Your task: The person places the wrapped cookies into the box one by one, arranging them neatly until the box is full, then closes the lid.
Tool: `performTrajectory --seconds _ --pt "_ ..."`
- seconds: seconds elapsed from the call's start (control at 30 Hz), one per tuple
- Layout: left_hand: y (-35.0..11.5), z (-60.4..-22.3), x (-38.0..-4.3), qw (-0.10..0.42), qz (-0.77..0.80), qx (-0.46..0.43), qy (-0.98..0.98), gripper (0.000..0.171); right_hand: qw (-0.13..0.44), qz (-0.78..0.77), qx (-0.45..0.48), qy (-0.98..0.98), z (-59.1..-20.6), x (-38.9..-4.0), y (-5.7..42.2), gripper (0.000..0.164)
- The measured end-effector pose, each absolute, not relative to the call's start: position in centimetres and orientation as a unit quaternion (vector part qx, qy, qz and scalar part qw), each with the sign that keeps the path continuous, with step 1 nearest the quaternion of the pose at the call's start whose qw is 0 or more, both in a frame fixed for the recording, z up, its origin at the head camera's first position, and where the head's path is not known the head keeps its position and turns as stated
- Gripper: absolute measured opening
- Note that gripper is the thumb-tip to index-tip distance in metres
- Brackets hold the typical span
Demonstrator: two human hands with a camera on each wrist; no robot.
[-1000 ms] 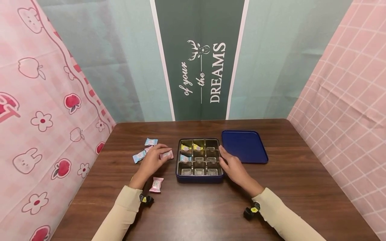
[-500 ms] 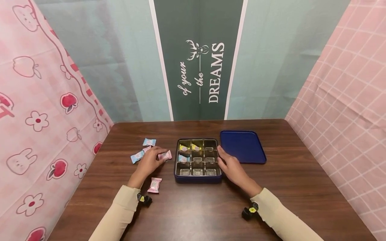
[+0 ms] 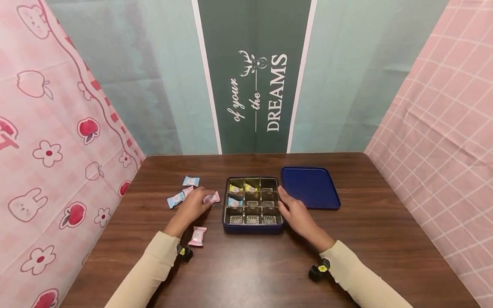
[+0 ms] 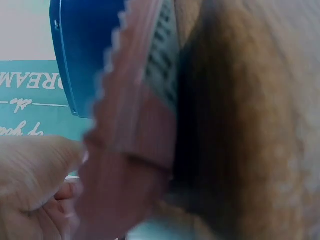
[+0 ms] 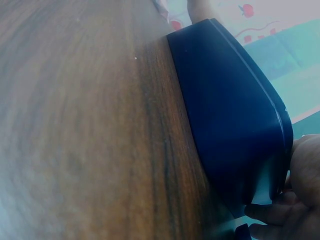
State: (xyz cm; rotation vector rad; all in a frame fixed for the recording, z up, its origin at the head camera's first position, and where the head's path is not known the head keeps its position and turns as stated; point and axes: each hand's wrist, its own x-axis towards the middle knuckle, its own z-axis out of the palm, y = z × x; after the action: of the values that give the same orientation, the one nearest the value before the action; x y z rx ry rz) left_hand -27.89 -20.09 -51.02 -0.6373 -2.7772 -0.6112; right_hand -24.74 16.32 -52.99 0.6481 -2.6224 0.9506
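Observation:
A dark blue square tin stands in the middle of the head view, with a divided tray inside. Two yellow-wrapped candies fill the back-left and back-middle compartments, and a blue-wrapped candy sits in the middle-left one. My left hand pinches a pink-wrapped candy just left of the tin; its fingertips are partly hidden. Along the tin's right wall rests my right hand, fingers fairly straight; the right wrist view shows its fingers at the tin's side. Another pink candy looms close in the left wrist view.
That pink candy lies on the wooden table, nearer to me. Behind my left hand lie two blue candies and a pink one. The tin's blue lid lies back right. Curtains enclose the table.
My left fingers have drawn back slightly to the left and in around the pink candy, which has barely shifted. The right hand stays against the tin. The head view has shifted slightly.

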Motion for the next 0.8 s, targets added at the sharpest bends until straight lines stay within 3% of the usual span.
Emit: performTrajectory --seconds 0.27,0.4,0.6,0.8 --pt "-20.01 -50.92 -27.62 0.114 -0.203 -0.233 -0.944 0.027 0.141 0.330 0.224 -0.906 -53.04 -24.80 16.34 0.051" --pt "-20.02 -50.78 -27.54 0.119 -0.200 -0.241 -0.942 0.008 0.139 0.329 0.225 -0.907 -53.00 -24.80 16.35 0.051" --pt "-20.14 -50.64 -27.52 0.127 -0.191 -0.257 -0.939 0.035 0.132 0.333 0.221 -0.907 -52.93 -24.73 16.37 0.052" --pt "-20.14 -50.06 -27.01 0.138 -0.191 -0.245 -0.940 0.027 0.133 0.333 0.221 -0.907 -52.84 -24.78 16.30 0.052"
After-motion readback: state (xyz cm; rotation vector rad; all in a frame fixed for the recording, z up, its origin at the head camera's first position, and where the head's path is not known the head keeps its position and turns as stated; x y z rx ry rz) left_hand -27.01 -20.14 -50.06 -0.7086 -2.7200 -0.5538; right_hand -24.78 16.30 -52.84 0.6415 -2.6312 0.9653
